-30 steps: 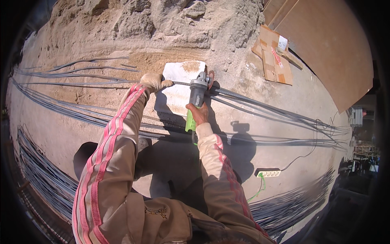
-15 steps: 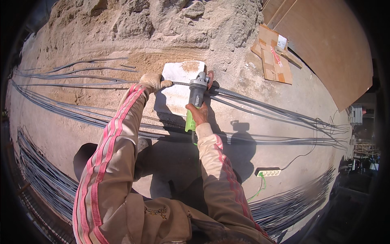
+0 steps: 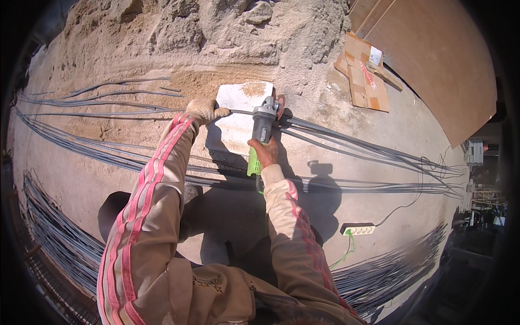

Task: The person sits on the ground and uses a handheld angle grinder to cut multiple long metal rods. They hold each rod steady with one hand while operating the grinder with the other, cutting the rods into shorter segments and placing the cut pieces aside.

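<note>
My left hand (image 3: 206,110), in a pale work glove, is closed on a steel rebar (image 3: 241,111) lying across a white slab (image 3: 238,96). My bare right hand (image 3: 262,153) grips a grey and green angle grinder (image 3: 262,126) by its body. The grinder's reddish disc (image 3: 280,106) stands upright over the rebar at the slab's right edge; whether it touches the bar cannot be told. More loose rebars (image 3: 352,142) stretch out to both sides, some passing under my arms.
A mound of sand and rubble (image 3: 227,30) lies behind the slab. Flattened cardboard (image 3: 368,89) and a brown sheet (image 3: 433,65) lie at upper right. A power strip (image 3: 358,230) with cords sits at lower right. Bundles of rebar lie at lower left (image 3: 59,227) and lower right (image 3: 390,271).
</note>
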Demonstrator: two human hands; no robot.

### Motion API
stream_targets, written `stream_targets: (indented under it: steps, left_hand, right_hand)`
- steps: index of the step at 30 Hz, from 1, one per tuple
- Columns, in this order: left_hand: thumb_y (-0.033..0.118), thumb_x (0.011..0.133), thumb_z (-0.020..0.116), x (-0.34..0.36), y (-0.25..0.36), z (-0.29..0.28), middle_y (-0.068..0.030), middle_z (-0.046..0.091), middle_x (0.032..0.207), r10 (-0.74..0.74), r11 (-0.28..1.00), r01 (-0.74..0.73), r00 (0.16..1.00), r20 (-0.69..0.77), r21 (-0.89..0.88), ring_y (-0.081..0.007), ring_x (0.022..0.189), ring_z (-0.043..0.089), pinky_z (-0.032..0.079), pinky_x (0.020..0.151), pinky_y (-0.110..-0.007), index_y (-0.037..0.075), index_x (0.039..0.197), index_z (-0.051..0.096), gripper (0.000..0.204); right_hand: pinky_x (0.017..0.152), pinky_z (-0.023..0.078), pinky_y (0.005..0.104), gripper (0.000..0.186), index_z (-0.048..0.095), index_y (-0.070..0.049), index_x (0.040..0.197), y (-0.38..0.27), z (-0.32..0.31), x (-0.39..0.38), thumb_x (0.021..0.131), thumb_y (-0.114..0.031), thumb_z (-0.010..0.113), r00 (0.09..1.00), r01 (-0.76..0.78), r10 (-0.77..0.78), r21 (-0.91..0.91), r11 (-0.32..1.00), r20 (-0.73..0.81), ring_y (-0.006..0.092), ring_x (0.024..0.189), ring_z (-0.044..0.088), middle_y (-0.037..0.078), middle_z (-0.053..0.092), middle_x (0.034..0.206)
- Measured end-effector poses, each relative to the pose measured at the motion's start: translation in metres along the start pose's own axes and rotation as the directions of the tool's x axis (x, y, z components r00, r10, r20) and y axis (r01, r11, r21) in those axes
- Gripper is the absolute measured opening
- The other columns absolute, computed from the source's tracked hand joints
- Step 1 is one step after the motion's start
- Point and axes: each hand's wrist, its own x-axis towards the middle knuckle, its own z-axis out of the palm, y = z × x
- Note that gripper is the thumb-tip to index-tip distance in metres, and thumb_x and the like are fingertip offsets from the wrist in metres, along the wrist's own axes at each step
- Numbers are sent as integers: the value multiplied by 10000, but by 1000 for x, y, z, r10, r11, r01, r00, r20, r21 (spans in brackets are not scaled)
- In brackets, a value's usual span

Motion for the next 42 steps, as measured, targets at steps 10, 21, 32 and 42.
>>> stream_targets:
  steps: [10, 21, 32, 42]
  left_hand:
    - [936, 816, 421, -2, 1, 0, -267, 746, 982, 5, 1000, -6, 1000, 10, 5, -432, 1005, 718, 546, 891, -515, 7, 1072, 755, 1020]
    - [943, 812, 424, 4, -4, 7, -249, 750, 1020, -27, 1000, 27, 999, 33, 2, -423, 1030, 715, 543, 910, -502, 9, 1104, 742, 1029]
    - [937, 821, 421, 2, -3, 4, -261, 746, 1020, -11, 1000, 11, 1000, 16, 10, -429, 1037, 710, 539, 920, -503, 2, 1108, 739, 1029]
    - [932, 821, 416, -1, 0, -1, -262, 748, 1026, 4, 1000, -4, 1000, 23, 5, -419, 1027, 717, 543, 906, -510, 4, 1101, 753, 1026]
  right_hand:
    - [750, 556, 408, 691, 648, 32, 1168, -11, -1, -8, 621, -334, 858, 1000, 12, -12, -33, 999, -12, 293, 833, 691, 178, 717, 975]
    - [765, 557, 417, 698, 647, 38, 1154, -11, 0, -6, 623, -374, 839, 998, -48, 46, -76, 996, -36, 315, 856, 698, 188, 715, 978]
    - [733, 550, 414, 606, 660, -1, 1120, -24, -2, -14, 646, -328, 849, 1000, -20, 21, -34, 999, 13, 272, 806, 680, 144, 712, 940]
    - [780, 558, 427, 750, 632, 45, 1165, 6, 0, 4, 611, -412, 848, 999, 17, -20, -88, 996, -31, 329, 869, 702, 216, 712, 1005]
